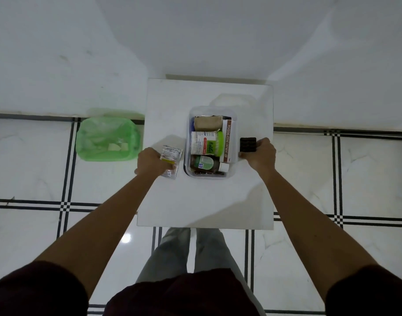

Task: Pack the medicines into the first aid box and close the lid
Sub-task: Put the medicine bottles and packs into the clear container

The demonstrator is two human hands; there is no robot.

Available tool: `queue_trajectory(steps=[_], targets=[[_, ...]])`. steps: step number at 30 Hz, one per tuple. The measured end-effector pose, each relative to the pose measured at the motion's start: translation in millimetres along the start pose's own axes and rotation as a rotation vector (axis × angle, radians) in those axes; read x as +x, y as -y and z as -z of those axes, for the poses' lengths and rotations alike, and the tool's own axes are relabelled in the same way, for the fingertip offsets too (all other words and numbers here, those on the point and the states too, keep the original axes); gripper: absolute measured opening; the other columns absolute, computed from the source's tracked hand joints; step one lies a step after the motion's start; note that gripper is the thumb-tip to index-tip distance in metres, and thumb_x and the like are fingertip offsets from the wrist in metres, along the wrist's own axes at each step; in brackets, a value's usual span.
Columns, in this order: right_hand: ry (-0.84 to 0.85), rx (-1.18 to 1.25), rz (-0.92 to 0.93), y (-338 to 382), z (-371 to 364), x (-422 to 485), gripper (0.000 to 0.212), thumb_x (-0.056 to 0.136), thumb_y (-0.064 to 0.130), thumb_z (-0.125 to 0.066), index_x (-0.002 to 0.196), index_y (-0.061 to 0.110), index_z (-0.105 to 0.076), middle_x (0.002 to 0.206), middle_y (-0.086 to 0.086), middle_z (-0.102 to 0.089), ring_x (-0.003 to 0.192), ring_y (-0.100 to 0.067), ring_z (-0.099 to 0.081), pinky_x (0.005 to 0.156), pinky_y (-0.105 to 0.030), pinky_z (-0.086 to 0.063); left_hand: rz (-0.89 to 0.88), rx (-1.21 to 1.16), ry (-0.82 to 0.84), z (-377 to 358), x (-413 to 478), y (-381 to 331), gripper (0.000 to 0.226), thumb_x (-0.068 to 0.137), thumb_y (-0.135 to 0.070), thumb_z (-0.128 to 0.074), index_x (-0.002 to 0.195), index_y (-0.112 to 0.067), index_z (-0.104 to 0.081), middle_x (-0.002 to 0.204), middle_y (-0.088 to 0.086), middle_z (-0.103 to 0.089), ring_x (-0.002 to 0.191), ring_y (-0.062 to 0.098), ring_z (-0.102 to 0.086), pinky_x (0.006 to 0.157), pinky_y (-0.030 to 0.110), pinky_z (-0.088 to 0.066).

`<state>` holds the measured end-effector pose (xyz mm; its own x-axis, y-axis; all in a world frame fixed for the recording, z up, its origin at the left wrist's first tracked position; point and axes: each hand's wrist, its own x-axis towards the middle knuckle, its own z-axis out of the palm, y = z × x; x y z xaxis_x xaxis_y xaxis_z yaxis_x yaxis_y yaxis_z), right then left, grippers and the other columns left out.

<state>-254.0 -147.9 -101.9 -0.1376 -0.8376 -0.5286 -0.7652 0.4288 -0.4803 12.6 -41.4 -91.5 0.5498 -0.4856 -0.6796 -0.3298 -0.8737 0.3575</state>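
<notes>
A clear plastic first aid box (187, 142) stands open on the white table (202, 201). Inside lie a brown bandage roll (206, 123), a cotton swab tub (205, 145), a povidone-iodine ointment carton (229, 142) and a brown bottle (204, 164). Its clear lid (234, 100) lies behind the box. Left of the box, my left hand (151, 164) grips silver tablet strips (171, 159). Right of the box, my right hand (261, 153) holds a dark tablet strip (247, 144) just above the table.
A green plastic basket (107, 139) with pale scraps sits on the tiled floor left of the table. White walls rise behind the table. My legs stand at the table's near edge.
</notes>
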Motion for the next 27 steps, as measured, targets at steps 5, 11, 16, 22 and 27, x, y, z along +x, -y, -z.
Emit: queue_trajectory(steps=[5,11,16,22,27], targets=[[0.068,0.084,0.015,-3,7,6,0.029,0.076,0.022,-0.077,0.097,0.006,-0.065,0.093,-0.012,-0.067,0.085,-0.025,-0.061,0.079,-0.037,-0.053,-0.069,-0.169,-0.005,9,2,9,0.027,0.065,-0.003,-0.079,0.062,-0.016,-0.055,0.063,-0.004,-0.054,0.073,0.019,-0.053,0.055,0.021,-0.039],[0.079,0.428,-0.031,-8,42,-20,0.019,0.082,0.012,-0.071,0.101,0.010,-0.067,0.082,-0.008,-0.066,0.076,-0.022,-0.062,0.070,-0.036,-0.057,-0.437,-0.279,-0.038,73,-31,-9,0.024,0.072,-0.006,-0.077,0.069,-0.027,-0.065,0.068,-0.009,-0.069,0.061,0.001,-0.061,0.066,0.018,-0.050],[0.027,0.652,-0.027,0,69,-37,0.030,0.076,0.010,-0.078,0.101,0.008,-0.061,0.073,-0.004,-0.066,0.061,-0.012,-0.060,0.055,-0.023,-0.045,-0.706,-0.220,0.162,70,-87,-72,0.013,0.072,-0.006,-0.077,0.080,-0.015,-0.074,0.071,-0.004,-0.072,0.063,-0.003,-0.062,0.064,0.006,-0.044],[0.086,0.809,0.065,34,78,-49,0.020,0.076,0.006,-0.077,0.083,0.013,-0.060,0.076,-0.008,-0.066,0.064,-0.015,-0.061,0.059,-0.020,-0.054,-0.608,0.067,0.089,0,-80,-75,0.015,0.073,-0.040,-0.075,0.087,-0.035,-0.075,0.087,-0.015,-0.072,0.094,0.010,-0.058,0.089,0.035,-0.029],[0.155,0.809,0.115,53,68,-49,0.018,0.077,0.005,-0.076,0.083,0.012,-0.061,0.077,-0.011,-0.066,0.062,-0.016,-0.064,0.060,-0.023,-0.055,-0.724,0.159,-0.081,-18,-77,-55,0.013,0.074,-0.038,-0.075,0.085,-0.032,-0.077,0.090,-0.013,-0.063,0.095,0.013,-0.052,0.075,0.032,-0.017]])
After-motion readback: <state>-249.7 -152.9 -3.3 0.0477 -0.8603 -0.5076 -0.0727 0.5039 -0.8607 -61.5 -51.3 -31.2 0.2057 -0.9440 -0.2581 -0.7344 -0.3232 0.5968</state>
